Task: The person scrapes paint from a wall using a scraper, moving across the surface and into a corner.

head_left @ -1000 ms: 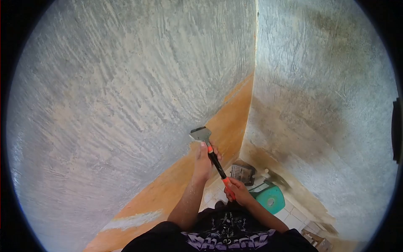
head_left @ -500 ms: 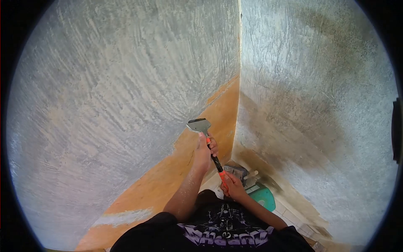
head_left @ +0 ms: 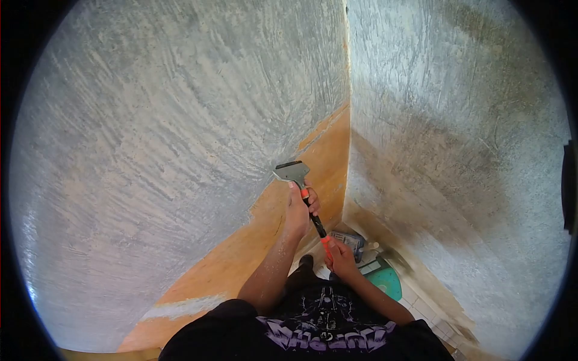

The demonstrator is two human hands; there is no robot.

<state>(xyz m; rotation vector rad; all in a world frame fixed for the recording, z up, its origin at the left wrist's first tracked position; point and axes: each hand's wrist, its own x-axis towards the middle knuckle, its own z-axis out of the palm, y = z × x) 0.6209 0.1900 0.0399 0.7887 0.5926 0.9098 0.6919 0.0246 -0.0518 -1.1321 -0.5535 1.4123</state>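
A long-handled scraper (head_left: 291, 172) with a wide grey metal head and a black-and-orange handle is held in both hands. My left hand (head_left: 299, 207) is wrapped round the handle just below the head, its thumb laid up toward the metal. Lower down, the fingers of my right hand (head_left: 341, 259) close on the orange grip at the handle's end. The scraper head overlaps the left wall (head_left: 180, 120), near where rough grey scraped surface meets the orange paint (head_left: 322, 156). White specks dot my left forearm.
A vertical corner joins the left wall to the grey, brown-stained right wall (head_left: 433, 150). At its foot stand a grey box-like item (head_left: 351, 240) and a green plastic object (head_left: 385, 281) on the tiled floor (head_left: 424, 310). One dark shoe (head_left: 306, 262) shows near the wall.
The scraper head and both hands sit slightly higher and to the right in view. The view itself has shifted a little, and a shoe now shows below. Both hands keep their hold.
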